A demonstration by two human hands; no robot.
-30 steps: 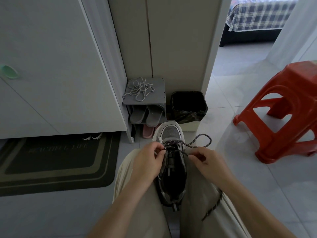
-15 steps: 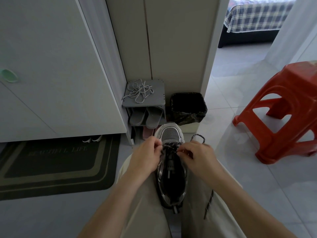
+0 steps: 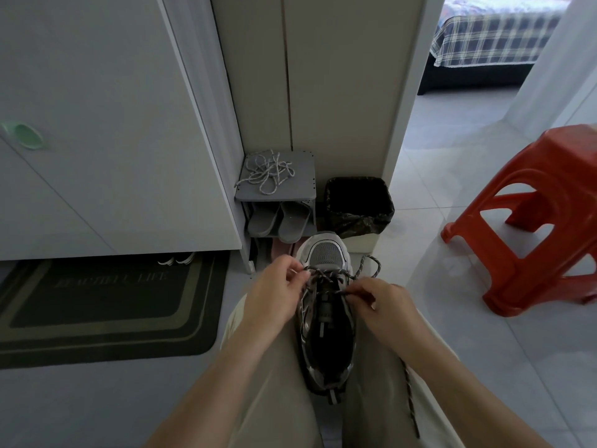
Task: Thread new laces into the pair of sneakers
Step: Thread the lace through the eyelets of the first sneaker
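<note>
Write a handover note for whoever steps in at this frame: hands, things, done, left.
Left hand pinches the dark speckled rope lace at the left front eyelets of the grey-and-white mesh sneaker; right hand pinches it on the right.
Sneaker lies on the lap, toe away.
Done: front rows crossed.
Left: the rows nearer the heel; the free tail hangs over the right thigh.

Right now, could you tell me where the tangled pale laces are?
Head view, centre: the pale laces lie atop the grey shoe rack, above the slippers, left of the black bin.
</note>
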